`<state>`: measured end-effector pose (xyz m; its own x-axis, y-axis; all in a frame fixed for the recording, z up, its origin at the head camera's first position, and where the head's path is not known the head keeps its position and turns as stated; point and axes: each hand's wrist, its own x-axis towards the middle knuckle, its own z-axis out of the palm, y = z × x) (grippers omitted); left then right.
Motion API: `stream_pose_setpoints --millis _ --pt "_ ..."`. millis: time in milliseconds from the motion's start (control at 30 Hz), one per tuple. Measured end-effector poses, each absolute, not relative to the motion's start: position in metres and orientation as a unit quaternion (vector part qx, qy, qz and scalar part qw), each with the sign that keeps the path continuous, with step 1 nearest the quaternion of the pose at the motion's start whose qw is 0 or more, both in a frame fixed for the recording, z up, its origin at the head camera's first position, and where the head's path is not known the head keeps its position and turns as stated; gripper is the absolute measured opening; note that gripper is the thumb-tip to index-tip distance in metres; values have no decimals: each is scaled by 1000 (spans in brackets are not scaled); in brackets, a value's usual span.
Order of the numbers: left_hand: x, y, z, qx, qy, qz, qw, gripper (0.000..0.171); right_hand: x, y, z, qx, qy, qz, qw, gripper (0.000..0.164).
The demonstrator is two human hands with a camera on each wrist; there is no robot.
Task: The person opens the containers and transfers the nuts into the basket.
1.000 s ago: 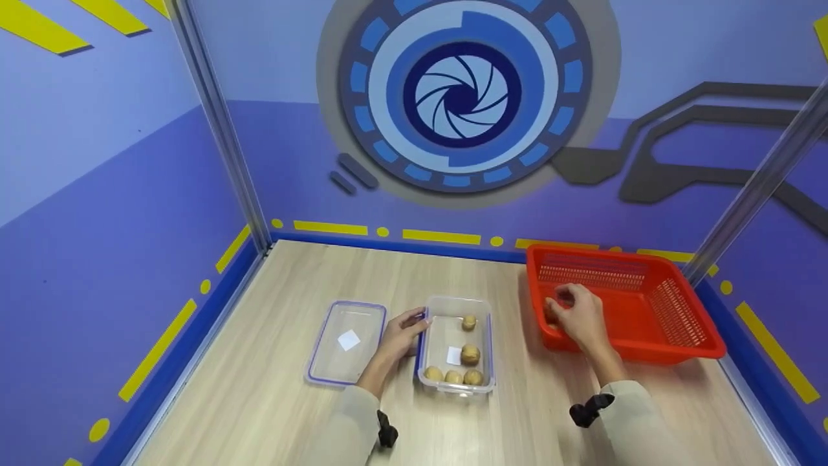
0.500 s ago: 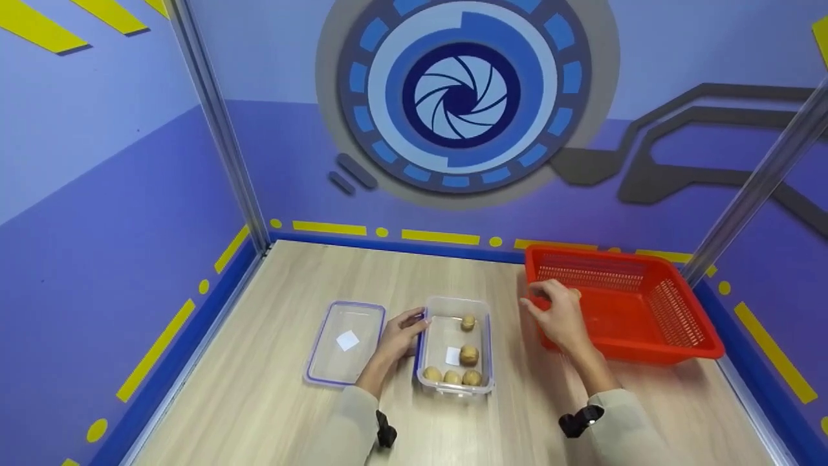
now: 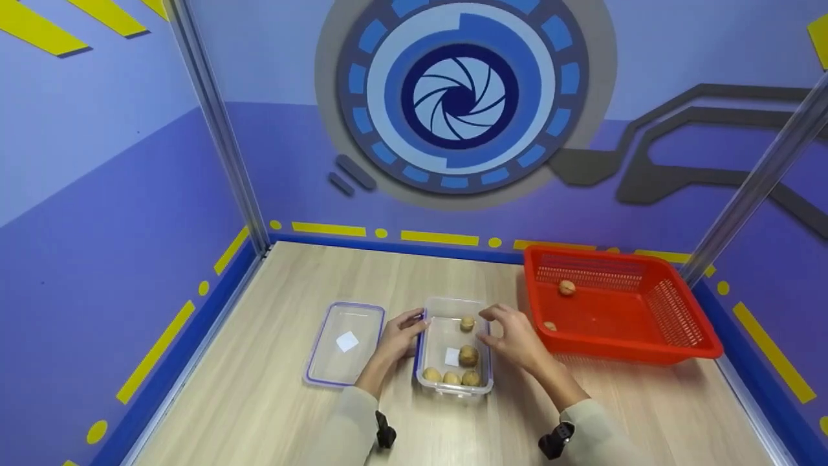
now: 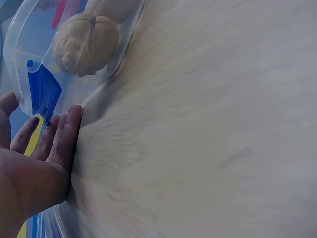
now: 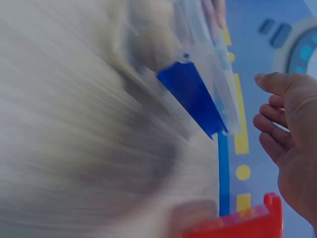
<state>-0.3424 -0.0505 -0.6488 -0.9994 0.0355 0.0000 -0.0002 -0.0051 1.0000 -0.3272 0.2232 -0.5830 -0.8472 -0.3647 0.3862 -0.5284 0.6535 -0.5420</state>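
A clear plastic food container (image 3: pixel 446 395) with blue side flaps stands on the table. Inside it are several walnuts: a row along the near end, a larger walnut (image 3: pixel 468 356) behind, and another walnut (image 3: pixel 467 323) farther back. My left hand (image 3: pixel 396 336) touches its left side with extended fingers; the left wrist view shows fingertips at the blue flap (image 4: pixel 44 91). Beside the right wall is my right hand (image 3: pixel 514 333), thumb and index finger apart near the rim. The right wrist view shows this right hand (image 5: pixel 297 119) holding nothing, its fingers loosely bent.
A red plastic basket (image 3: pixel 647 353) stands at the right, with one walnut (image 3: pixel 566 287) toward its back left and another walnut (image 3: pixel 549 325) by its near left wall. The container's lid (image 3: pixel 330 369) lies flat left of the left hand. Panels border the table.
My right hand has left the red basket and moved left to the container's right side. The basket's walnuts now show uncovered. The left hand and the walnuts in the container have stayed put.
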Motion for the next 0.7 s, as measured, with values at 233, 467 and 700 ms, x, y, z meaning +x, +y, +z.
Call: stream_pose_setpoints --millis 233,467,700 --pt "-342 -51 -649 3 704 710 17 50 -320 207 -591 281 -904 320 41 37" --pt "-342 -52 -649 -1 701 712 23 50 -320 201 -595 308 -907 284 36 41" --pt "-343 -50 -650 -5 698 716 30 51 -319 202 -603 336 -911 237 38 41"
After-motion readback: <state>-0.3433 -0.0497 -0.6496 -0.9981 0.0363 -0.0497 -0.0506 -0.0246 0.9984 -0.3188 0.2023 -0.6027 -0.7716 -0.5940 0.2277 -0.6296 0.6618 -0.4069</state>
